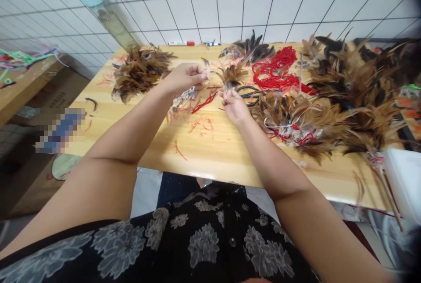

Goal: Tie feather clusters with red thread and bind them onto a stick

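My left hand (187, 78) is closed over the middle of the table, with a small feather (206, 65) pinched between thumb and fingertips. Close beside it, my right hand (234, 104) grips a small bunch of brown feathers (233, 74) by its pale quill ends, the tips pointing up. Beneath my left hand lies a pale tuft of feather scraps (187, 97) with red string (204, 102). Black-handled scissors (249, 93) lie just past my right hand, partly covered by feathers.
Brown feather piles stand on the left (140, 70) and right (296, 116) of the wooden table (204, 156). A red cord heap (276, 70), dark feathers (248, 51) and a red marker (181, 43) lie behind. A tall bottle (113, 26) stands back left; a white box (403, 178) sits front right.
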A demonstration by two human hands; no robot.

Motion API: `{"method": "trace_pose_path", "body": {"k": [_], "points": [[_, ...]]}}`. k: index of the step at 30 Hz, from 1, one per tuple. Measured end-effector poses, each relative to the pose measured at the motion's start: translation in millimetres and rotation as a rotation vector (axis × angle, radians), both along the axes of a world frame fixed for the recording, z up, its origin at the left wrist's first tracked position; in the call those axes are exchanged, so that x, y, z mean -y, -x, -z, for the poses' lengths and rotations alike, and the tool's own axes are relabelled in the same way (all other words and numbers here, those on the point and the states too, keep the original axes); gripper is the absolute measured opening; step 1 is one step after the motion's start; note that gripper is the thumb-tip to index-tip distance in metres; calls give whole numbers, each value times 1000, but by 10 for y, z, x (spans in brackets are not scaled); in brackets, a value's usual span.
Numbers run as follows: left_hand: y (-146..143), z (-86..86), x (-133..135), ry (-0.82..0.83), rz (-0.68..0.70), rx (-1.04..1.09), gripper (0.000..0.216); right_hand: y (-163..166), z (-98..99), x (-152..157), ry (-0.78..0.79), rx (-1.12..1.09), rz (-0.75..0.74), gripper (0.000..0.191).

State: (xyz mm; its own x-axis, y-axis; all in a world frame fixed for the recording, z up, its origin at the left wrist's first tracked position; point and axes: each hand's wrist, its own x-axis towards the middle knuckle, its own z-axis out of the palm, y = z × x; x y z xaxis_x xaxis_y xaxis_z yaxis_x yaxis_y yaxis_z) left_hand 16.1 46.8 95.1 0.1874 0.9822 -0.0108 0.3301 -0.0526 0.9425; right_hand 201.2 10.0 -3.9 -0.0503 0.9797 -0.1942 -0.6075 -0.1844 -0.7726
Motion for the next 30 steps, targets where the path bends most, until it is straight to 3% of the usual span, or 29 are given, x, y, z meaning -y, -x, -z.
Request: {"method": "trace_pose_path", "body": {"k": [6,10,14,23,30], "points": [[120,231,306,16,32,-65,27,-69,164,-63,-234,164,-85,47],[113,442,403,-30,28,-55,26,-118,209,-77,-271,209,-72,40],[59,624,456,-93,-56,-2,26,-119,227,-60,-296,296,-68,47],[27,677,577,-194,-75,-82,36,-108,220,28,-326,463,-109,49],[-22,846,519,-304,30,-180,23,-68,309,-22,-228,406,-44,34]]}}
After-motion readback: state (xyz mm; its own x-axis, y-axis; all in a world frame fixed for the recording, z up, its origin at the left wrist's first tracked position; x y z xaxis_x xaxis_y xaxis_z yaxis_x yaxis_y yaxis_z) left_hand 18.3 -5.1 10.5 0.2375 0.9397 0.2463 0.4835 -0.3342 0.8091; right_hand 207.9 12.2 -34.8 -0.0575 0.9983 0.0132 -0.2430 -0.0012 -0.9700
